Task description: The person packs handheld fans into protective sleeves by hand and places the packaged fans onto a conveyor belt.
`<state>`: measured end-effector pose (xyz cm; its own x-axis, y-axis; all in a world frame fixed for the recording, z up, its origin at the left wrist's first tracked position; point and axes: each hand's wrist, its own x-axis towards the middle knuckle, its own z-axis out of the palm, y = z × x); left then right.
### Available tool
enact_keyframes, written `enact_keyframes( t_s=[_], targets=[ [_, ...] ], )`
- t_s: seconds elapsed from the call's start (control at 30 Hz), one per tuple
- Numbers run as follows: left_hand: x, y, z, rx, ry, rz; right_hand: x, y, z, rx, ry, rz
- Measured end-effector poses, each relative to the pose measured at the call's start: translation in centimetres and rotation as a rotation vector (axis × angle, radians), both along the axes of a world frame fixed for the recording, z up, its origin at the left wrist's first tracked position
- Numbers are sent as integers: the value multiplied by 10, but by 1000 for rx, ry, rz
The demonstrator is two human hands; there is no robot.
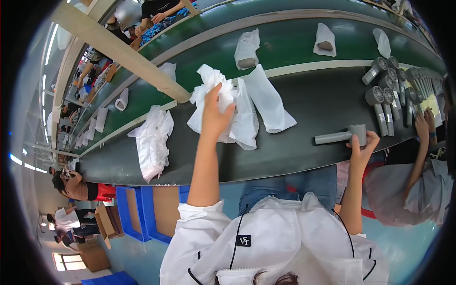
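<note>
Creased jacket (270, 223) nearest, right fingers (373, 139) grip smooth, cylinder-headed fan (353, 132)

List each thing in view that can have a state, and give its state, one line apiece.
Grey cylindrical-headed plastic fan, held by its head in the right hand.
Heaped white plastic bags, crumpled on top, the left hand over them.
White plastic bundle at left, crumpled.
Grey plastic fans at right, grouped, unbagged.
Top-centre white bag, grey object showing at its end.
Brown rectangular cardboard box, open.
</note>
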<state>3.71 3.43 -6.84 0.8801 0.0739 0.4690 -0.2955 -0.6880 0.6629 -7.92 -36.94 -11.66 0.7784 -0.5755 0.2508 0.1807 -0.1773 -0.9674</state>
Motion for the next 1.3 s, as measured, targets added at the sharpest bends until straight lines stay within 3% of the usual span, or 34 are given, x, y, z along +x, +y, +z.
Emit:
enact_keyframes(
  t_s=[0.07, 0.13, 0.27, 0.33, 0.4, 0.47, 0.53, 0.6, 0.73, 0.8, 0.9, 1.0, 1.07, 1.2, 1.3],
  targets=[
    [-1, 11, 21, -133, 63, -94, -2, 3, 3, 7, 1, 0],
    [-19, 25, 43, -15, 205, -5, -1, 2, 2, 9, -2, 6],
    [-40, 47, 51, 71, 143, 138, 3, 1, -1, -7, 9, 27],
    [-46, 52, 60, -120, -8, 142, 3, 0, -1, -18, 20, 23],
    [-47, 62, 68, -154, -24, 175, 1, 2, 0, -29, 26, 10],
    [-50, 66, 78, -540, -172, 142, 1, 4, 3, 70, -29, -43],
    [-57, 58, 90, -643, -166, 76, 0, 4, 10, 133, -21, -114],
    [-64, 28, 103, -1188, 15, -133, -5, 5, 31, 402, -89, 47],
    [-67, -33, 98, -1222, 172, -416, -23, 13, 60, 498, -264, 277],
    [-64, -75, 99, -1206, 176, -423, -32, 32, 88, 494, -334, 279],
    [-64, -128, 104, -1115, 139, -354, -35, 56, 116, 340, -441, 183],
    [-66, -163, 108, -1226, 231, -335, -36, 47, 110, 84, -435, 104],
    [-66, -180, 108, -1303, 290, -321, -31, 49, 111, 118, -522, -30],
    [-75, -199, 106, -1212, 465, -441, -35, 38, 103, 100, -613, -133],
    [-85, -206, 107, -1067, 605, -593, -33, 35, 112, -548, -613, -250]
  ],
)
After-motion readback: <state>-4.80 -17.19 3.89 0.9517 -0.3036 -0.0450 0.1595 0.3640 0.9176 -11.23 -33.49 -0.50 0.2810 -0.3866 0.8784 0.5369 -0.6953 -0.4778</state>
